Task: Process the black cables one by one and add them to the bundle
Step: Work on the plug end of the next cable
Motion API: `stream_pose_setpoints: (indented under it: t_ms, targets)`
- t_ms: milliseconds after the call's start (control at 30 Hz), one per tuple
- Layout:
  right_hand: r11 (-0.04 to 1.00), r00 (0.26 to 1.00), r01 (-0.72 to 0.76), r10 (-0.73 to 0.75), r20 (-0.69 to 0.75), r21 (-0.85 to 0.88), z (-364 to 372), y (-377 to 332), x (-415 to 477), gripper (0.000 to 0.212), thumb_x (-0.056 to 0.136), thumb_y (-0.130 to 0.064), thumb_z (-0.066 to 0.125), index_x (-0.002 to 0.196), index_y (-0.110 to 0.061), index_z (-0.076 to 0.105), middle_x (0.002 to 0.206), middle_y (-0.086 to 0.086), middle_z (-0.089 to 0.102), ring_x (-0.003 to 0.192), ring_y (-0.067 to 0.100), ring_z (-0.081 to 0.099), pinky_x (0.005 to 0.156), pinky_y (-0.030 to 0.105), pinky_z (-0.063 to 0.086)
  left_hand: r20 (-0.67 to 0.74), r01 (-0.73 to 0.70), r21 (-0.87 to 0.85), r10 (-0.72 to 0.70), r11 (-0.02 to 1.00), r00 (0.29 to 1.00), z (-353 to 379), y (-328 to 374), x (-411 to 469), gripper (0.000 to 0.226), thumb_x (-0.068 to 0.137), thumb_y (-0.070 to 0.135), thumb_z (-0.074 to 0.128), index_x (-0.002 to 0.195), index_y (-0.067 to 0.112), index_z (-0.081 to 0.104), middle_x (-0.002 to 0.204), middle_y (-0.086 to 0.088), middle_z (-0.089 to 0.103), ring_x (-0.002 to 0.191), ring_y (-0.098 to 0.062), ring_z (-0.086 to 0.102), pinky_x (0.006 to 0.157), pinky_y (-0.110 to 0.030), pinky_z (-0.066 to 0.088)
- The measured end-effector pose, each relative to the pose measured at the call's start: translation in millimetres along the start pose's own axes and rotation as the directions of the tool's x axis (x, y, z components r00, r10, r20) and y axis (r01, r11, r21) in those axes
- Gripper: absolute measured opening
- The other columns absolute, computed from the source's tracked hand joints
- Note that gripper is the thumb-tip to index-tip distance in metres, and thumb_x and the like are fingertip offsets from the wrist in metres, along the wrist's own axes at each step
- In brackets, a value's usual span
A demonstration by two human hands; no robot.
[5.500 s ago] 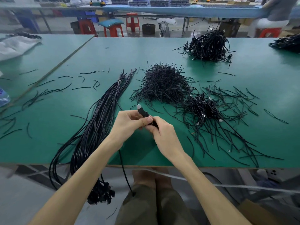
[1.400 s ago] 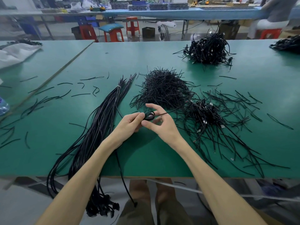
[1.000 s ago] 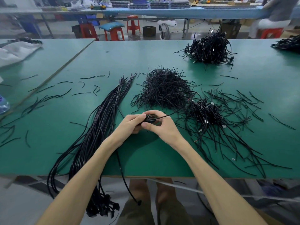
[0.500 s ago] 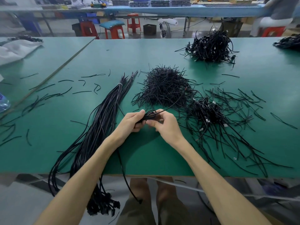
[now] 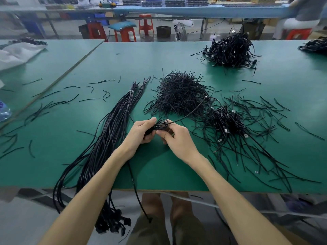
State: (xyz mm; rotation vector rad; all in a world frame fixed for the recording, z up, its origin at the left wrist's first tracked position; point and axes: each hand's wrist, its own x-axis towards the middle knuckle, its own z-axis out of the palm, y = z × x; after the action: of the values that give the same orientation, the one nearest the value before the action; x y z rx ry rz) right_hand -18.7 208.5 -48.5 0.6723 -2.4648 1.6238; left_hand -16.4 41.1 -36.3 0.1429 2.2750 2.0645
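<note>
Head view: the left hand [image 5: 139, 131] and right hand [image 5: 178, 138] meet over the near centre of the green table [image 5: 159, 167]. Both pinch one black cable [image 5: 161, 125] wound into a small coil, its free end running toward 2 o'clock. The bundle [image 5: 113, 128] lies just beside the left hand at 9 o'clock, draped over the near edge, with a tie pile [image 5: 178, 93] at 12 o'clock and a cable tangle [image 5: 224, 121] at 3 o'clock.

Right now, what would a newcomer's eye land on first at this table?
The left hand and right hand grip a small coiled black cable over the green table. Left of them a long bundle of cables drapes over the near edge; beyond them sits a bristly heap of short black strands.
</note>
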Motion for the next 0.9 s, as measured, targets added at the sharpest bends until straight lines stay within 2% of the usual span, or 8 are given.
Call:
stream_pose_setpoints:
  t_ms: [67,233,333,533,600,700,833,900]
  targets:
    - [1.000,1.000,0.005,-0.005,-0.020,-0.007,-0.7,-1.0,0.5,0.026,0.096,-0.019,0.067,0.088,-0.043,0.064,0.077,-0.036,0.064,0.071,-0.006,0.061,0.068,0.007,0.041,-0.006,-0.012,0.015,0.013,1.000,1.000,0.2,0.0,-0.3,0.047,0.103,0.043,0.050,0.064,0.018,0.056,0.060,-0.011,0.042,0.052,-0.015,0.033,0.046,-0.023,0.026]
    - [0.996,0.997,-0.040,0.046,-0.068,0.074,-3.0,3.3,3.3,0.016,0.094,-0.012,0.070,0.087,-0.026,0.068,0.073,-0.026,0.064,0.061,0.002,0.058,0.062,0.014,0.045,-0.040,-0.067,0.116,0.072,0.991,0.997,5.3,-0.3,-0.7,0.054,0.109,0.039,0.045,0.067,0.010,0.061,0.058,-0.003,0.056,0.052,-0.016,0.046,0.050,-0.020,0.038]
    - [0.993,0.992,-0.069,0.079,-0.095,0.095,-4.5,2.6,3.8,0.022,0.095,-0.013,0.070,0.081,-0.029,0.065,0.069,-0.024,0.063,0.058,0.003,0.056,0.058,0.013,0.044,-0.067,-0.098,0.196,0.113,0.976,0.991,8.2,-0.7,0.6,0.056,0.110,0.038,0.043,0.073,0.001,0.064,0.061,-0.003,0.062,0.054,-0.015,0.053,0.053,-0.020,0.040]
    - [0.990,0.988,-0.094,0.105,-0.111,0.104,-5.7,2.7,3.8,0.007,0.096,-0.014,0.068,0.091,-0.013,0.071,0.071,-0.009,0.063,0.058,0.006,0.056,0.058,0.015,0.045,-0.091,-0.161,0.223,0.185,0.961,0.979,8.4,-1.9,0.2,0.043,0.108,0.037,0.050,0.074,0.017,0.067,0.060,-0.002,0.063,0.052,-0.011,0.055,0.052,-0.023,0.042]
    - [0.988,0.986,-0.096,0.111,-0.123,0.118,-6.1,2.9,3.5,0.009,0.097,-0.014,0.067,0.088,-0.016,0.068,0.071,-0.007,0.062,0.059,0.007,0.055,0.058,0.017,0.046,-0.084,-0.173,0.188,0.191,0.967,0.978,7.7,-2.1,0.0,0.032,0.107,0.033,0.053,0.086,0.015,0.068,0.064,-0.003,0.067,0.052,-0.014,0.057,0.052,-0.025,0.042]
    - [0.985,0.983,-0.112,0.129,-0.134,0.131,-6.9,3.1,3.2,0.013,0.097,-0.015,0.068,0.084,-0.016,0.065,0.070,-0.005,0.063,0.059,0.012,0.056,0.061,0.025,0.049,-0.058,-0.159,0.113,0.166,0.981,0.984,4.7,-2.2,0.4,0.022,0.106,0.028,0.055,0.110,0.010,0.067,0.075,-0.008,0.072,0.053,-0.024,0.062,0.053,-0.028,0.043]
    - [0.985,0.977,-0.122,0.141,-0.159,0.121,-8.8,3.2,2.9,0.022,0.098,-0.019,0.067,0.079,-0.011,0.057,0.071,0.007,0.063,0.063,0.025,0.058,0.066,0.041,0.052,0.074,-0.147,0.128,0.139,0.981,0.988,5.2,-2.4,-1.2,0.030,0.110,0.033,0.047,0.095,0.014,0.065,0.078,-0.014,0.075,0.052,-0.033,0.065,0.055,-0.037,0.037]
    - [0.983,0.975,-0.125,0.146,-0.165,0.132,-9.3,2.6,2.9,0.022,0.098,-0.018,0.066,0.080,-0.010,0.057,0.073,0.010,0.063,0.068,0.031,0.059,0.070,0.048,0.053,0.090,-0.120,0.116,0.110,0.986,0.990,4.2,-3.7,-0.5,0.031,0.111,0.031,0.041,0.104,0.012,0.064,0.077,-0.016,0.075,0.051,-0.036,0.066,0.055,-0.044,0.034]
